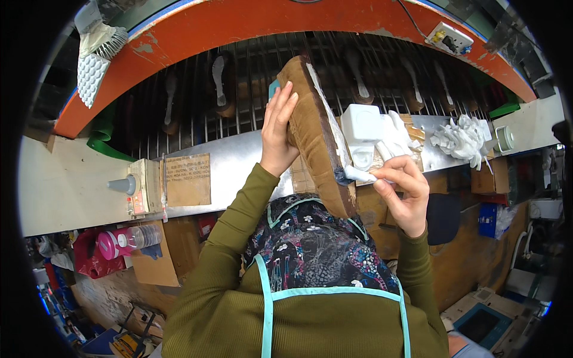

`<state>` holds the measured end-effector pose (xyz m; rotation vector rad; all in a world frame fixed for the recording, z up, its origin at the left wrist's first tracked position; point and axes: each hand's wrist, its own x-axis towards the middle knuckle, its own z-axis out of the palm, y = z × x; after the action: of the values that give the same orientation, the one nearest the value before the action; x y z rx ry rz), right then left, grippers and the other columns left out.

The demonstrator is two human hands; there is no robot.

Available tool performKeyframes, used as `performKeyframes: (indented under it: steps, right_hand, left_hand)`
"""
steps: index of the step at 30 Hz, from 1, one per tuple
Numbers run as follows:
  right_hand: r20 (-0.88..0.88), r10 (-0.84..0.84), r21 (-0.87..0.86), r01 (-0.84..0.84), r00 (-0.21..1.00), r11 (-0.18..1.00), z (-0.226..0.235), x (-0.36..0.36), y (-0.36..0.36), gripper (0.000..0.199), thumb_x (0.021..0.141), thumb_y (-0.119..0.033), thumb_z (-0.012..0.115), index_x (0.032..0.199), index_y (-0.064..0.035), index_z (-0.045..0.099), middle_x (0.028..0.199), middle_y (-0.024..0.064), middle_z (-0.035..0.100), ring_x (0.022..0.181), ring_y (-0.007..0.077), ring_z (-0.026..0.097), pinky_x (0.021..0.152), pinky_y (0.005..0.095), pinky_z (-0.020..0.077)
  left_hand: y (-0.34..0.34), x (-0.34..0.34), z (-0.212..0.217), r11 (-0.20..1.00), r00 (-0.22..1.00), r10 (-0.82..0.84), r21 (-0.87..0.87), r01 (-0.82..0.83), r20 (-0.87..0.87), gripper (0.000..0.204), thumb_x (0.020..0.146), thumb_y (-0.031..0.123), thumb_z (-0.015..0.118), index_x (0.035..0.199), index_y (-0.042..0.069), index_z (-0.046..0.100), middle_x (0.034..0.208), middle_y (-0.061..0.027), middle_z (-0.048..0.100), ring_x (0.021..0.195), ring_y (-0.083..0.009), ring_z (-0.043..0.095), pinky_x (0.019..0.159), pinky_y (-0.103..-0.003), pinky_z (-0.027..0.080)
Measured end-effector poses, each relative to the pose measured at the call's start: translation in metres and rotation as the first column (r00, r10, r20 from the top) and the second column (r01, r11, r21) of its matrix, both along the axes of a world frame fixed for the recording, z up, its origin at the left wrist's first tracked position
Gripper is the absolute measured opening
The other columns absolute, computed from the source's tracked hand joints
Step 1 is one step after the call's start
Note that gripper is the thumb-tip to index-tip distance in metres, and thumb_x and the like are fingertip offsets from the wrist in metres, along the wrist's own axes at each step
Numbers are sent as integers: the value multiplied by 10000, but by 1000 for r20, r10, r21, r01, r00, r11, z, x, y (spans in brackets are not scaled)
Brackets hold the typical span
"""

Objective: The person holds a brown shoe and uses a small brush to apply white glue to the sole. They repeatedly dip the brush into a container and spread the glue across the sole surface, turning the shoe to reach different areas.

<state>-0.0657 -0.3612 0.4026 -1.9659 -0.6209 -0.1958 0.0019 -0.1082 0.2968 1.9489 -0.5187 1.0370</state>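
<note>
A brown suede shoe [307,128] is tilted in front of my chest, its bottom turned to the right. A long white smear [329,116] runs down that dark bottom. My left hand [279,129] is closed around the shoe's left side. Between thumb and fingers, my right hand [406,194] pinches a white-handled brush [360,175]. The dark bristle end touches the lower part of the shoe's bottom. Just beyond my right hand stands a white plastic container [361,124] with a small cup-like front.
Behind the metal ledge, several dark soles with pale smears [219,83] lie on a rack of bars under an orange beam [239,27]. Crumpled white tissue [462,141] lies at the right. Cardboard [188,179] and a grey cone [122,185] are at the left, above a plastic bottle [143,237].
</note>
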Motion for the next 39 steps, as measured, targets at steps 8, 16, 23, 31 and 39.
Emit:
performKeyframes:
  steps: [8, 16, 23, 31, 39]
  right_hand:
    - [-10, 20, 21, -20, 1000, 1000, 0, -2, -12, 182, 791, -18, 739, 972, -24, 740, 886, 53, 591, 688, 88, 556, 556, 204, 457]
    - [38, 42, 93, -45, 998, 995, 0, 11, -9, 164, 801, -12, 732, 965, -5, 730, 907, 64, 587, 699, 87, 555, 569, 204, 457]
    - [131, 163, 146, -181, 978, 973, 5, 41, 8, 159, 814, -25, 728, 971, -4, 727, 920, 67, 587, 716, 94, 541, 605, 214, 445]
    - [244, 295, 159, -338, 924, 927, 10, 83, 30, 163, 807, -52, 737, 962, -3, 723, 929, 72, 584, 710, 103, 539, 608, 222, 442]
    - [274, 382, 187, -439, 882, 879, 6, 112, 35, 161, 812, -72, 742, 956, -3, 722, 938, 80, 577, 700, 108, 557, 605, 231, 460]
  left_hand:
    - [-10, -2, -4, 999, 988, -15, -54, 7, -153, 933, 615, 20, 839, 1423, 142, 389, 1490, -111, 393, 1366, -339, 374, 1128, -432, 340]
    - [-26, -9, -1, 963, 905, -178, -256, 80, -387, 943, 633, 3, 833, 1438, 111, 353, 1469, -135, 411, 1322, -315, 440, 1106, -398, 381]
    - [-32, -28, 4, 954, 849, -271, -241, 176, -453, 985, 652, -22, 829, 1461, 93, 279, 1373, -138, 496, 1271, -240, 492, 1067, -342, 402]
    - [-44, -50, 16, 658, 340, -747, -707, 258, -572, 987, 628, -62, 844, 1425, 2, 266, 1346, -119, 508, 1250, -213, 494, 1082, -348, 393]
    - [-52, -65, 42, 403, 33, -915, -908, 116, -402, 1018, 636, 42, 882, 1418, -49, 237, 1361, -156, 484, 1283, -243, 468, 1110, -380, 364]
